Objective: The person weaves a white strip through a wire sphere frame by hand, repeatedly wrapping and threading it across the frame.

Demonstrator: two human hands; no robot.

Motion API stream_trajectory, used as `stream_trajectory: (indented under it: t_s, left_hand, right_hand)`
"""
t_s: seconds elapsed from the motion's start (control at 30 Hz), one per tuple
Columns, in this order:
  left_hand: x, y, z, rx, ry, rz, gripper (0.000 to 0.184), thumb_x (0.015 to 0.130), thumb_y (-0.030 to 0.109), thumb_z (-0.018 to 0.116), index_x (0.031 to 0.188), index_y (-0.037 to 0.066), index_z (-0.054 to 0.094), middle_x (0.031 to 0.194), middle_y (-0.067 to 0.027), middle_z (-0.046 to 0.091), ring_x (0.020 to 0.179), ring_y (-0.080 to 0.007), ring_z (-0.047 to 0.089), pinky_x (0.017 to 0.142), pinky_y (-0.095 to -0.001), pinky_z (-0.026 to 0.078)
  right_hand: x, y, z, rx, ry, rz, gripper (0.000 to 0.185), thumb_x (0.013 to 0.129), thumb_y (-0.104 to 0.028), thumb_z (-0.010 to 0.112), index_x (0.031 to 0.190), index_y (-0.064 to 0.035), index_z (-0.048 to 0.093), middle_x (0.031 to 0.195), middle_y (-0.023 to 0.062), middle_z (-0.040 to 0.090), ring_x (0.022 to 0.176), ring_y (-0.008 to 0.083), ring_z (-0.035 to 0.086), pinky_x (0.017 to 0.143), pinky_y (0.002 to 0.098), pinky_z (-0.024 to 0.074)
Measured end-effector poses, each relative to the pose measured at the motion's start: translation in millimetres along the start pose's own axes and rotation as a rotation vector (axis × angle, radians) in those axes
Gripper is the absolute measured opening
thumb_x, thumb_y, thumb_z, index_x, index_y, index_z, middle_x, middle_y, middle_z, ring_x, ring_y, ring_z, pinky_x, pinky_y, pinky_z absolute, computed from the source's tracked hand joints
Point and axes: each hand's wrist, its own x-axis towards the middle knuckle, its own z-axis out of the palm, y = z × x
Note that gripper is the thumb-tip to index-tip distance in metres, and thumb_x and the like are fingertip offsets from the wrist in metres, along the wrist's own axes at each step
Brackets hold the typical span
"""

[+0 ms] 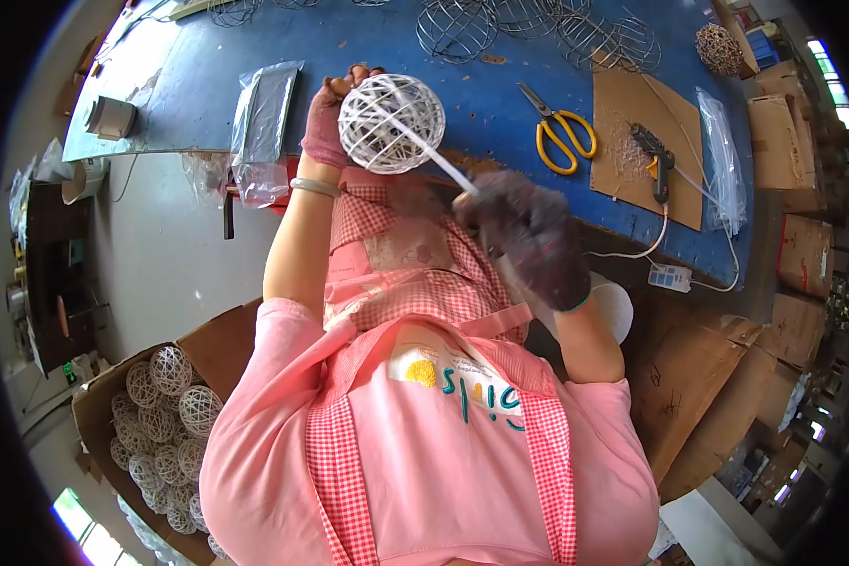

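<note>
Dark-gloved right hand (528,226) pinching narrow white strip (439,162); strip running to round white openwork strand ball (391,123). Pink-gloved left hand (328,118) gripping ball at near edge of blue table (495,80). Yellow-handled metal scissors (549,117) lying right of ball; grey wire frames (456,30) resting toward far edge.

"What colour is the ball (391,123)?"
"White, like the strip (437,158); the table (491,113) is blue."
"And the left glove (323,130)?"
"Pink. The right glove (533,231) is dark grey."
"The apron (434,291)?"
"Red-and-white check (quite small squares), with a pink shirt (424,491)."
"Scissors (551,118)?"
"Yellow-handled."
"And the glue gun (660,160)?"
"Black and orange."
</note>
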Motion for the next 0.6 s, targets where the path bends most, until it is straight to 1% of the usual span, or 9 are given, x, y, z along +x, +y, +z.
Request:
stream_trajectory:
  t_s: [0.07,0.13,0.17,0.2,0.27,0.33,0.4,0.53,0.6]
  left_hand:
    - [0,-8,9,0.234,0.138,0.160,0.037,0.100,0.029,0.044,0.072,0.006,0.046,0.096,-0.0090,0.051,0.088,-0.0248,0.048,0.090,-0.0393,0.041]
    - [2,-5,9,0.262,0.212,0.103,0.031,0.101,0.024,0.041,0.079,0.005,0.049,0.097,-0.0076,0.052,0.088,-0.0206,0.048,0.087,-0.0326,0.042]
    - [5,-4,10,0.291,0.036,0.072,0.027,0.102,0.020,0.038,0.085,0.004,0.050,0.097,-0.0065,0.053,0.087,-0.0173,0.048,0.084,-0.0277,0.043]
    - [4,-4,10,0.346,0.159,0.054,0.027,0.102,0.021,0.039,0.085,0.004,0.051,0.097,-0.0068,0.053,0.085,-0.0181,0.048,0.083,-0.0291,0.043]
    - [8,2,-5,0.069,0.030,-0.093,0.033,0.101,0.031,0.043,0.084,0.005,0.054,0.109,-0.0121,0.061,0.097,-0.0240,0.059,0.093,-0.0405,0.049]
    - [11,2,-14,0.067,0.025,-0.091,0.033,0.101,0.031,0.043,0.084,0.006,0.055,0.107,-0.0112,0.061,0.095,-0.0231,0.059,0.091,-0.0392,0.049]
    - [13,2,-17,0.066,0.021,-0.089,0.033,0.101,0.031,0.042,0.084,0.006,0.055,0.106,-0.0102,0.061,0.094,-0.0222,0.059,0.089,-0.0380,0.050]
    - [14,2,-13,0.025,-0.071,-0.152,0.032,0.102,0.031,0.040,0.086,0.007,0.056,0.099,-0.0089,0.063,0.091,-0.0213,0.059,0.087,-0.0378,0.050]
    - [10,0,-2,0.127,0.094,-0.075,0.031,0.102,0.030,0.041,0.085,0.007,0.055,0.096,-0.0079,0.062,0.087,-0.0208,0.058,0.084,-0.0368,0.050]
  right_hand:
    - [-6,10,0,0.393,0.191,0.439,0.016,0.097,-0.012,0.056,0.107,-0.0035,0.066,0.084,0.0028,0.066,0.054,0.0035,0.051,0.049,0.0203,0.0404]
    - [-5,16,-1,0.446,0.257,0.440,0.017,0.098,-0.013,0.055,0.105,-0.0037,0.067,0.083,0.0013,0.066,0.051,0.0030,0.049,0.047,0.0196,0.0374]
    - [-4,17,-2,0.471,0.267,0.472,0.017,0.097,-0.014,0.056,0.105,-0.0035,0.067,0.081,0.0012,0.066,0.051,0.0032,0.049,0.047,0.0196,0.0373]
    - [-4,17,-3,0.496,0.276,0.505,0.017,0.097,-0.015,0.057,0.105,-0.0033,0.067,0.080,0.0011,0.065,0.051,0.0034,0.049,0.047,0.0196,0.0372]
    - [-2,17,-1,0.485,0.283,0.513,0.017,0.097,-0.015,0.057,0.105,-0.0030,0.067,0.078,0.0011,0.065,0.050,0.0036,0.049,0.047,0.0198,0.0368]
    - [-1,19,-1,0.474,0.294,0.522,0.018,0.097,-0.015,0.057,0.105,-0.0027,0.067,0.077,0.0010,0.065,0.050,0.0038,0.048,0.047,0.0199,0.0364]
    - [-3,25,-1,0.406,0.225,0.525,0.017,0.098,-0.010,0.053,0.107,-0.0011,0.065,0.086,0.0020,0.067,0.059,0.0055,0.055,0.055,0.0211,0.0453]
    - [-5,34,1,0.440,0.254,0.550,0.017,0.098,-0.012,0.054,0.106,-0.0013,0.065,0.084,0.0023,0.067,0.057,0.0051,0.054,0.053,0.0214,0.0446]
    - [-7,35,-2,0.513,0.255,0.581,0.018,0.098,-0.012,0.053,0.105,-0.0014,0.065,0.083,0.0027,0.067,0.054,0.0050,0.053,0.051,0.0212,0.0434]
